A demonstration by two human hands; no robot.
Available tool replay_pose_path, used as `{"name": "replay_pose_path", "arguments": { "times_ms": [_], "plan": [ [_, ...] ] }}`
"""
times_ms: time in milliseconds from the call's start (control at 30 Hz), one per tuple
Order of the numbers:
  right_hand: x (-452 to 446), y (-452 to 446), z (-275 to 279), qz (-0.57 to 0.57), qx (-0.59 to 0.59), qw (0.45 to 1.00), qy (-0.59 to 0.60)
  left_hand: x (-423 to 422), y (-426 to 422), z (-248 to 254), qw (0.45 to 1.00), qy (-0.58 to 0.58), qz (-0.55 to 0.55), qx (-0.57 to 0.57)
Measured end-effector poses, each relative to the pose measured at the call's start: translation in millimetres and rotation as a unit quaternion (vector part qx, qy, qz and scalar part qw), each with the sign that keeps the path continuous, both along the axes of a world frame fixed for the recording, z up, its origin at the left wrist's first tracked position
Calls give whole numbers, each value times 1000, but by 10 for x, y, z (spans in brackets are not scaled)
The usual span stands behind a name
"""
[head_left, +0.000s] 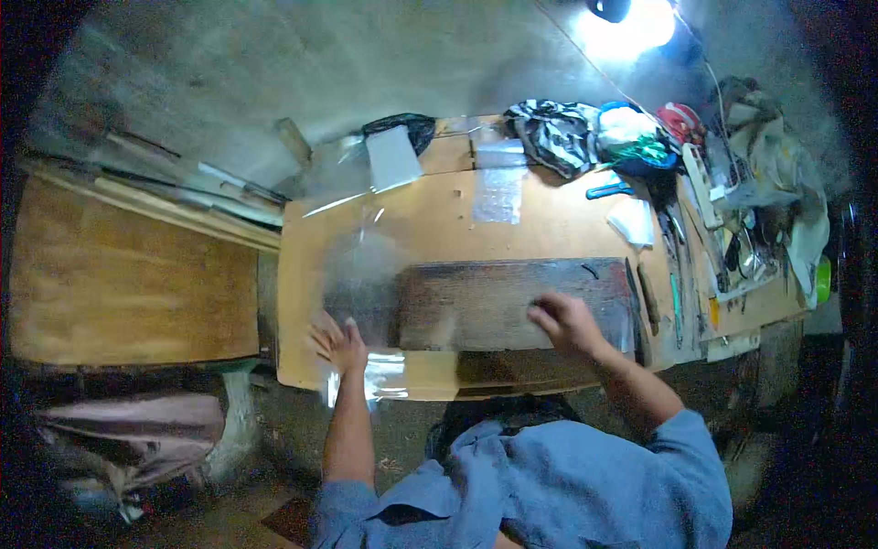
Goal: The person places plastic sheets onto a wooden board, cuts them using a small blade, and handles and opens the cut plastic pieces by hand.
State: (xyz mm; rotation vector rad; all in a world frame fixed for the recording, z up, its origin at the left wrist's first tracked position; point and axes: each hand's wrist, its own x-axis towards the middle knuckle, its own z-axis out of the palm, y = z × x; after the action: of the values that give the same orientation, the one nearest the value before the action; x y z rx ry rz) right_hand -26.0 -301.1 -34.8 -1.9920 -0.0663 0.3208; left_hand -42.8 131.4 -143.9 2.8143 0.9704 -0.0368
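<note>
My left hand (340, 347) is at the left end of a dark wooden board (476, 302), its fingers spread and a little blurred. Beneath and around it lies shiny clear plastic (384, 377), which reaches over the table's front edge. A hazy, see-through patch, seemingly more plastic, stretches up the table from there. My right hand (569, 326) is over the right part of the board with its fingers curled together; whether anything small is between them is hidden. A short dark piece (591, 271) rests near the board's upper right corner.
Several long tools (677, 284) lie along the right side of the table (366, 210). Toward the back are a white pad (393, 157), a bubble-wrap piece (498, 195), a blue-handled tool (610, 190) and a striped bag (560, 137). A bright lamp (631, 27) shines above. Another wooden surface (137, 274) stands left.
</note>
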Motion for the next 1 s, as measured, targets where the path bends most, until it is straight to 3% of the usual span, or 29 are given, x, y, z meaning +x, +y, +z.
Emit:
{"name": "replay_pose_path", "arguments": {
  "times_ms": [100, 200, 333, 433, 567, 733, 800, 867, 933, 1000],
  "plan": [
    [706, -134, -513, -79, -57, 992, -85, -257, -256, 335, 992, -82, -41, -86],
    [1423, -173, -792, -125, -104, 987, -11, -597, -519, 555, 985, -106, -95, -100],
    [2273, -154, -1306, -194, -155, 968, -28, -1044, -745, 802, 984, -75, -107, -119],
    [2667, -65, -1416, -273, -141, 951, -29, -1376, -769, 911, 981, -79, -133, -118],
    [3047, -10, -1638, -269, -71, 961, 5, -1730, -764, 952, 984, -68, -86, -141],
    [3206, 72, -1638, -278, -84, 956, -40, -1841, -876, 1016, 985, -70, -78, -135],
    [3219, 71, -1591, -219, -78, 972, -39, -1821, -979, 1049, 984, -66, -69, -148],
    [3060, 202, -1397, -223, -54, 970, -78, -1741, -1109, 1180, 983, -57, -63, -166],
    [2758, 301, -838, -175, -23, 983, -51, -1547, -1267, 1330, 979, -52, -59, -188],
    [2411, 410, -632, -131, 202, 968, -66, -1321, -1461, 1450, 949, -112, -42, -291]
  ]
}}
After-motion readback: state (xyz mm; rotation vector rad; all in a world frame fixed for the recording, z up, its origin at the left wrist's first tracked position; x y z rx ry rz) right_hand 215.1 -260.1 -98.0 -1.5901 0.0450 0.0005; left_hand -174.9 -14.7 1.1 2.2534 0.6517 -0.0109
